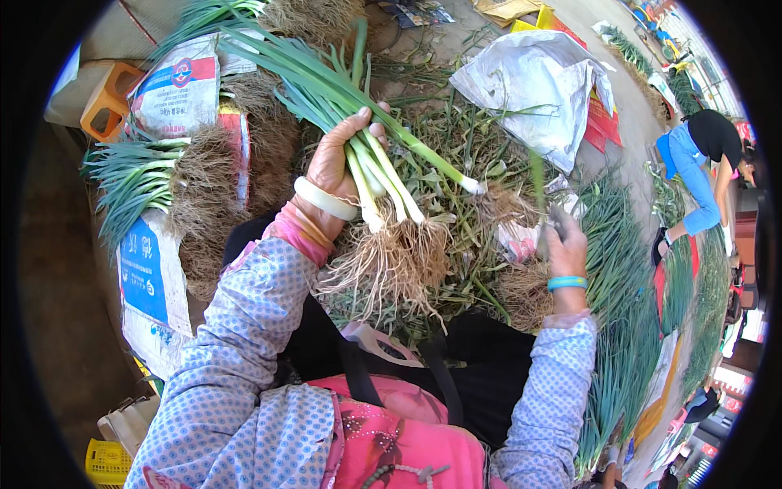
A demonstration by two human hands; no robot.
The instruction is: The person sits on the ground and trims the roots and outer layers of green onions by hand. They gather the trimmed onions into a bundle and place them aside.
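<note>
A bunch of scallions (362, 183) is gripped in my left hand (334, 163). Its green leaves point up and left, and its white ends and tangled brown roots (395, 257) hang below my fist. One longer, thicker scallion (432, 155) slants across the others, its root end sticking out to the right. My right hand (564, 248) is apart from the bunch, lower and to the right, with its fingers curled together. A blurred green strip of leaf (538, 179) shows just above those fingers. Whatever they hold is too unclear to name.
Stripped leaves (464, 163) litter the ground before me. Stacked scallion bundles (147, 175) lie on printed sacks (151, 273) at left, near an orange crate (110, 102). A white plastic sack (533, 85) lies ahead; loose scallions (619, 326) line my right. Another person (700, 171) bends over at far right.
</note>
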